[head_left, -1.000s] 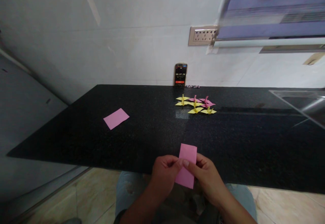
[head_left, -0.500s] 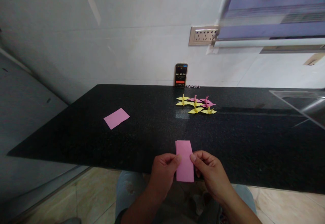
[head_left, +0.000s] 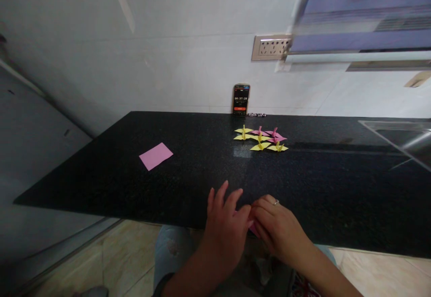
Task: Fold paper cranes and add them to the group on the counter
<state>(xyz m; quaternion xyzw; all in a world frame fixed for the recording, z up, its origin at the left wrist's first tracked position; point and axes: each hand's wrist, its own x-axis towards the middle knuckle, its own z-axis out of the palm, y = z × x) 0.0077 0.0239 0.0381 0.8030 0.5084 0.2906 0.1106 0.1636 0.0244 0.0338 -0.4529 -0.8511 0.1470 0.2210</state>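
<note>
The folded pink paper (head_left: 253,230) lies at the counter's front edge, mostly covered by my hands. My left hand (head_left: 225,226) rests over it with the fingers stretched out and spread, and its thumb reaches toward the right fingertips. My right hand (head_left: 279,228), with a ring on one finger, has its fingers closed on the paper. The exact grip is partly hidden. Farther back stand several yellow and pink origami cranes (head_left: 260,146), grouped close together.
Another pink paper sheet (head_left: 156,156) lies flat on the black countertop (head_left: 198,162) at left. A phone (head_left: 241,99) showing a timer leans against the wall. A sink edge (head_left: 393,142) is at right, and a socket panel (head_left: 271,47) is on the wall.
Both hands have come together over the folded pink paper and now cover most of it. The left fingers have spread out. The paper was held upright in view between both hands before.
</note>
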